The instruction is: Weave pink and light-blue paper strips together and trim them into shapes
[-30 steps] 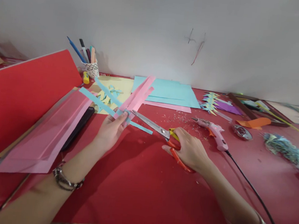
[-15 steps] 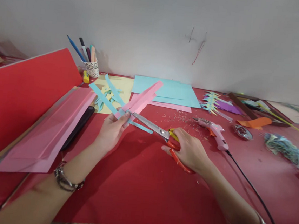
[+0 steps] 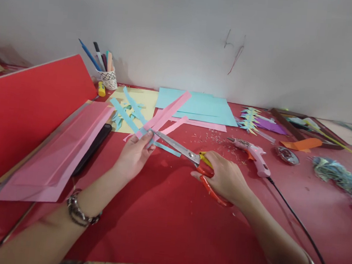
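My left hand pinches a pink paper strip together with light blue paper strips that fan out to the upper left. My right hand is wrapped round the orange and yellow handles of the scissors. Their blades look closed, with the tip against the pink strip beside my left thumb. Another pink strip runs behind the held ones at a lower angle; whether it is held or lies on the table cannot be made out. One more blue strip sticks out below the blades.
Pink sheets lie at left by a red board. Blue sheets, a yellow sheet with cut pieces and a pen cup stand at the back. A pink glue gun with its cord lies right, near paper scraps and a yarn bundle.
One pink strip has come apart from the other and dropped behind it to a lower angle. Both hands and the scissors stay almost where they were.
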The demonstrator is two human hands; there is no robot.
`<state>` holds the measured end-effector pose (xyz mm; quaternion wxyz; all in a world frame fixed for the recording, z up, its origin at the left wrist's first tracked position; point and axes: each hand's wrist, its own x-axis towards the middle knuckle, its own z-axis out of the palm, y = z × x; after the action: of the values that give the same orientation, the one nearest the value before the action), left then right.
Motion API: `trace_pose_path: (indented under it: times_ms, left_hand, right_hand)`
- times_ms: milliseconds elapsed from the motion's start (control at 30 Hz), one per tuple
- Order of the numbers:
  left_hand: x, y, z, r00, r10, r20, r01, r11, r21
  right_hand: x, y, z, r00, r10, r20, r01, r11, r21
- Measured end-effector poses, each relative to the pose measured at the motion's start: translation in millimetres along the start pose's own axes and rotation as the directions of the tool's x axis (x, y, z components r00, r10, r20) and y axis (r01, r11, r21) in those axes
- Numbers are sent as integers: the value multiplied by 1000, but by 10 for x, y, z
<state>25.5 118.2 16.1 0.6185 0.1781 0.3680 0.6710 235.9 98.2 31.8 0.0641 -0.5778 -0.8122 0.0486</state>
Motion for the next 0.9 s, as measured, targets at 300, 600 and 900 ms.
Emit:
trace_pose_path:
  times_ms: [300,600,900]
  left_hand:
    - [11,-41,-21,999,6,32,-6,1000,-10]
    - [-17,-39,2,998,-58,0,58,997,-55]
    - [-14,-35,26,996,-88,-14,87,995,-55]
  right_hand:
    - [3,-42,-30,1000,14,28,-14,1000,-13]
    - [0,-34,-25,1000,0,20,0,1000,7]
    - [-6,-44,-57,999,4,40,-5,1000,25]
